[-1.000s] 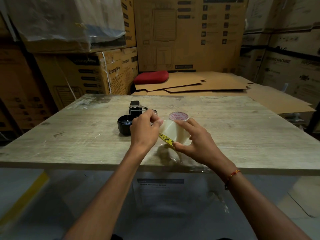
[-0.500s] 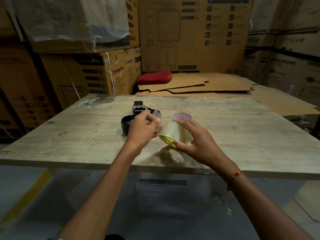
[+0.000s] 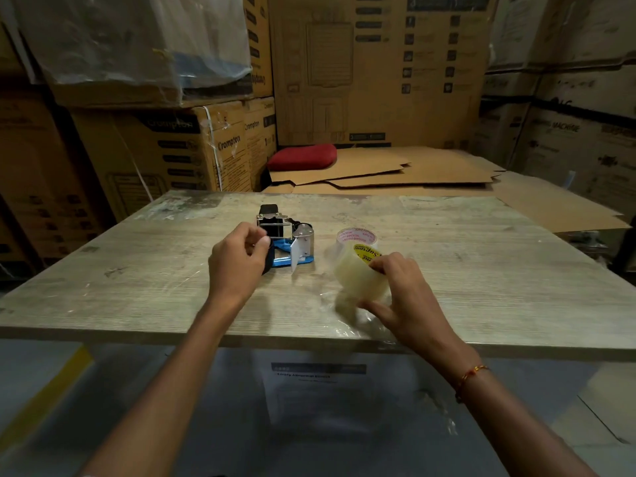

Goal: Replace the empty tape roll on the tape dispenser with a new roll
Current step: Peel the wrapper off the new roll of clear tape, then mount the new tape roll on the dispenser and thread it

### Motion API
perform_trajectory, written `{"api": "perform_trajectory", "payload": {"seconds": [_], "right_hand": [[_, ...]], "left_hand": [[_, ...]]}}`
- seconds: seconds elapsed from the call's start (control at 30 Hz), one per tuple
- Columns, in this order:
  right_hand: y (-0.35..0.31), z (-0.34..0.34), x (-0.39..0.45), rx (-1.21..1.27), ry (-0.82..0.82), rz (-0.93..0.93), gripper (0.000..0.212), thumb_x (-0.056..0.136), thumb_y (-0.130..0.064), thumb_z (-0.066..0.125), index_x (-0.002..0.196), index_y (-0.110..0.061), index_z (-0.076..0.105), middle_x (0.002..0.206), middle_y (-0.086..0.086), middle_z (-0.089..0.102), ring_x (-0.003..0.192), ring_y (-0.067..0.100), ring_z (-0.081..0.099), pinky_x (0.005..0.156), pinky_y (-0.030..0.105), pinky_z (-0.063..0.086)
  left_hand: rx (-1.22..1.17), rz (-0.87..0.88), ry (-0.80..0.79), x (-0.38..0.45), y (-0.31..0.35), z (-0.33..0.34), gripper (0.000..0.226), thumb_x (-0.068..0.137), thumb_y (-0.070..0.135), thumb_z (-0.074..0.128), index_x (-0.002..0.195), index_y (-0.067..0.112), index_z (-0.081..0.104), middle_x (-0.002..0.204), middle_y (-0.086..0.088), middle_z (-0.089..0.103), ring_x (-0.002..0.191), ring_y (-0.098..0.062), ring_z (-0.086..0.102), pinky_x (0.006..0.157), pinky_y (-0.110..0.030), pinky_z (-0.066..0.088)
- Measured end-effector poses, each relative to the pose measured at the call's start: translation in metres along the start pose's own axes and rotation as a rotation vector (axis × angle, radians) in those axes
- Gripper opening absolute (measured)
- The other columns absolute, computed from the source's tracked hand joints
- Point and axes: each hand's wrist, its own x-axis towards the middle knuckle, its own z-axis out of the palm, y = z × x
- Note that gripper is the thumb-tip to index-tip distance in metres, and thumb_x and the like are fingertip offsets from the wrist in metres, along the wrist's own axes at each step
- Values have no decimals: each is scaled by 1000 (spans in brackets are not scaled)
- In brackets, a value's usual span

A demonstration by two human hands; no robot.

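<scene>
New roll in hand, dispenser not yet loaded

The new roll [image 3: 361, 275] of clear tape with a yellow label is tilted just above the table [image 3: 137, 297] near its front edge, gripped by the right hand [image 3: 402, 297] — thumb on the label side, fingers curled round the lower edge, crinkled clear wrap under it. Just behind it stands a second roll [image 3: 356, 236] with red print on its core; whether that is the spent one I cannot tell. The tape dispenser [image 3: 287, 241] — blue frame, metal blade guard — lies to the left, and the left hand [image 3: 237, 259] is closed over its near end, covering the spindle. Judging by this, mounting the roll and threading the tape are left to do.
</scene>
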Motion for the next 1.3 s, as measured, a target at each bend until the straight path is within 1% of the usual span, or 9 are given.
{"api": "perform_trajectory", "payload": {"seconds": [0.2,0.33,0.47,0.63,0.73,0.87,1.0,1.1,1.3], "right_hand": [[3,0,-3,-60,5,-70,55,74,-24,86,116,-15,52,117,1,56,108,19,46,79,28,47],[6,-1,-1,-40,24,-65,54,75,-24,85,117,-14,52,117,2,58,109,19,47,79,27,46],[4,2,2,2,30,-46,54,76,-26,84,119,-11,54,115,2,59,107,19,48,82,24,39],[-1,0,2,76,68,-21,54,77,-28,84,119,-10,54,113,-4,54,102,13,44,79,18,34],[2,-2,2,118,77,6,54,77,-26,84,119,-10,54,114,-11,47,103,14,46,80,13,33],[4,-5,5,147,66,53,54,77,-27,84,120,-15,52,115,-10,47,105,13,46,80,12,36],[3,-3,9,185,82,89,54,76,-26,84,118,-17,51,116,-5,48,108,11,42,85,5,35],[1,-1,11,197,82,95,54,77,-23,84,119,-16,51,117,-4,43,114,16,42,88,7,34],[0,1,13,203,73,80,55,77,-22,83,120,-16,50,118,-6,41,116,18,40,90,10,33]], "left_hand": [[340,-58,-209,10,-45,5,43,91,41,65,131,26,56,157,-5,29,142,-28,26,108,-50,36],[214,-94,-242,6,-52,4,40,93,38,63,128,20,58,131,-10,56,114,-24,53,92,-41,49],[209,16,-244,-6,-38,6,35,91,42,65,121,25,62,110,0,54,95,-16,56,78,-30,44],[198,260,-416,-17,-19,13,35,93,45,60,126,33,59,98,6,53,82,-7,57,74,-30,51],[73,309,-328,-13,-14,14,27,94,35,63,120,27,64,89,8,63,77,-5,60,72,-32,55],[260,367,-109,19,-20,15,25,93,20,62,118,21,64,109,3,62,99,-13,54,87,-43,51],[602,181,-480,56,-34,18,78,89,10,57,155,29,20,163,-1,21,150,-25,17,121,-47,18],[662,155,-636,65,-38,26,89,90,12,59,158,30,5,165,-2,17,153,-23,7,123,-47,4],[635,211,-573,64,-33,23,80,88,42,66,154,30,21,143,-4,43,130,-26,43,111,-43,32]]}}
